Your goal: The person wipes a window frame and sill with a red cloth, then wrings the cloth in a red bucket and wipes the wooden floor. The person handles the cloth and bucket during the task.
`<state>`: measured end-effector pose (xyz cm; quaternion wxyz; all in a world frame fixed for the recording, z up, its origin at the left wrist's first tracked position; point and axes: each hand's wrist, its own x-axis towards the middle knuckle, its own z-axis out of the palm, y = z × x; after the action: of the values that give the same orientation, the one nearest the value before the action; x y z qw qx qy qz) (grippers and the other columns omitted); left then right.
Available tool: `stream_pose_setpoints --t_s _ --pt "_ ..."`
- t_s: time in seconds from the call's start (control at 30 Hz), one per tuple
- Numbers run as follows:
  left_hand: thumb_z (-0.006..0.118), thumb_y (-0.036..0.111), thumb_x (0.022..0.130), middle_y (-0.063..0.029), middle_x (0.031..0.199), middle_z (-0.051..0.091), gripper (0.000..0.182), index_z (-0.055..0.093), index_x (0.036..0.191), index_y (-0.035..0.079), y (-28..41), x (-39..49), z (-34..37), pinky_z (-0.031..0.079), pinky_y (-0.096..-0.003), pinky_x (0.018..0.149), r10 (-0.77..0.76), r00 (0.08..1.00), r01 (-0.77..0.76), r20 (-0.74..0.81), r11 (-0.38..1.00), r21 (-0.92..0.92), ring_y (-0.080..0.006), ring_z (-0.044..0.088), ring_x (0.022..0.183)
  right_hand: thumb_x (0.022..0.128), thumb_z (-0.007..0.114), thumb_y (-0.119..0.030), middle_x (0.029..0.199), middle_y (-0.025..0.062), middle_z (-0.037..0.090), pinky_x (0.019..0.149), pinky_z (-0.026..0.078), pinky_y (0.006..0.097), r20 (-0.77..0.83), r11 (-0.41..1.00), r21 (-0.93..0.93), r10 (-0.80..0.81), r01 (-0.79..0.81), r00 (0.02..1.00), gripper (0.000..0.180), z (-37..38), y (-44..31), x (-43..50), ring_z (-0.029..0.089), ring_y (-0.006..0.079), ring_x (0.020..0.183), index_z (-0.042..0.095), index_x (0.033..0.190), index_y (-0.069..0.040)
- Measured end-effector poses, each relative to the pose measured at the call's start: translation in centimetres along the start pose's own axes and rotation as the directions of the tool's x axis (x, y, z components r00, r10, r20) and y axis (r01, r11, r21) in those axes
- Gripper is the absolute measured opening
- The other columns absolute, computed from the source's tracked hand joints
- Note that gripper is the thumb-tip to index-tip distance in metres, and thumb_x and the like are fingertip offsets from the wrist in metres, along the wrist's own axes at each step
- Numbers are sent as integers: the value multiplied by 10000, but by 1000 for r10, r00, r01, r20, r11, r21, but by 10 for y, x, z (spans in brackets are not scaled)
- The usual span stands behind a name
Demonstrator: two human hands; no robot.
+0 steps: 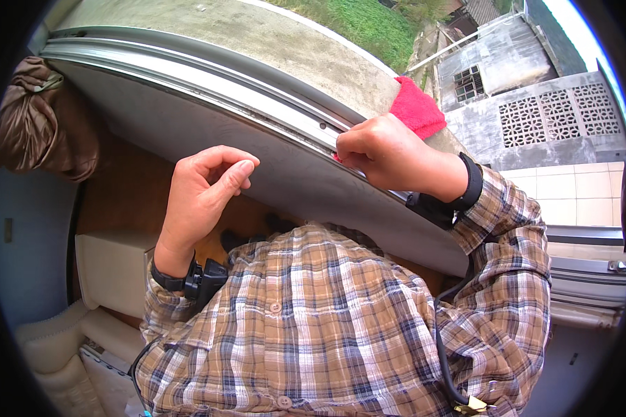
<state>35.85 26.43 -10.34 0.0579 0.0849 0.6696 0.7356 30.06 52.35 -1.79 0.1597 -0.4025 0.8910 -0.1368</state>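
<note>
My right hand [391, 151] grips a fuzzy red cloth [418, 110]. Most of the cloth hangs out behind the knuckles on the outer side of the window, and a small red bit pokes out below the fingers. The curled fingers press down at the metal sliding-window track [292, 117], whose long grooves run up to the left. My left hand [206, 185] hovers on the inner side of the sill wall, apart from the track. Its thumb and fingers are drawn together, and nothing shows between them.
A grey wall [198, 122] drops below the track. Gathered brown curtain [41, 122] hangs at far left, with a cream cabinet-like piece [115, 268] and padded furniture [62, 339] beneath. Outside lie a concrete ledge [229, 44] and a grey building [542, 114]. A black cable [443, 344] runs along my right side.
</note>
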Motion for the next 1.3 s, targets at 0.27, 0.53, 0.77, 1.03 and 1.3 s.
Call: stream_pose_setpoints --t_s 0.27,0.53,0.77,1.03,1.3 --pt "638 102 891 -4 718 625 121 685 912 -7 3 0 1 457 -200 604 15 1000 -15 2 999 -28 -61 560 665 734 651 23 738 133 610 646 481 368 -20 993 1 -121 122 992 101 -13 -5 42 606 316 739 653 820 -30" --pt "637 101 892 -4 728 627 118 683 913 -6 3 -5 0 463 -205 608 -33 999 33 -42 999 7 -62 560 665 646 651 -14 717 133 594 632 488 416 -96 968 -40 -252 249 963 100 -13 3 33 601 336 715 646 742 -38" --pt "640 110 889 -5 727 629 125 684 911 -5 7 -16 -1 465 -205 612 -36 993 39 -115 999 24 -66 564 664 634 615 11 657 147 584 592 467 407 -30 984 -16 -176 176 984 72 -13 -10 71 589 354 668 556 647 -29" --pt "639 111 884 -12 719 626 135 681 907 -15 2 -34 -1 459 -210 605 -38 976 38 -215 999 -4 -73 564 651 653 654 -30 642 122 631 565 473 360 -72 996 -81 -53 47 996 43 -22 -27 141 621 277 625 612 645 -34" --pt "646 116 882 -5 700 615 129 687 903 -5 5 -54 -7 453 -205 595 -29 951 34 -309 999 12 -64 553 639 701 701 -87 685 113 639 605 492 348 -125 999 -28 -35 31 992 92 -39 -38 164 631 253 655 683 786 -54"
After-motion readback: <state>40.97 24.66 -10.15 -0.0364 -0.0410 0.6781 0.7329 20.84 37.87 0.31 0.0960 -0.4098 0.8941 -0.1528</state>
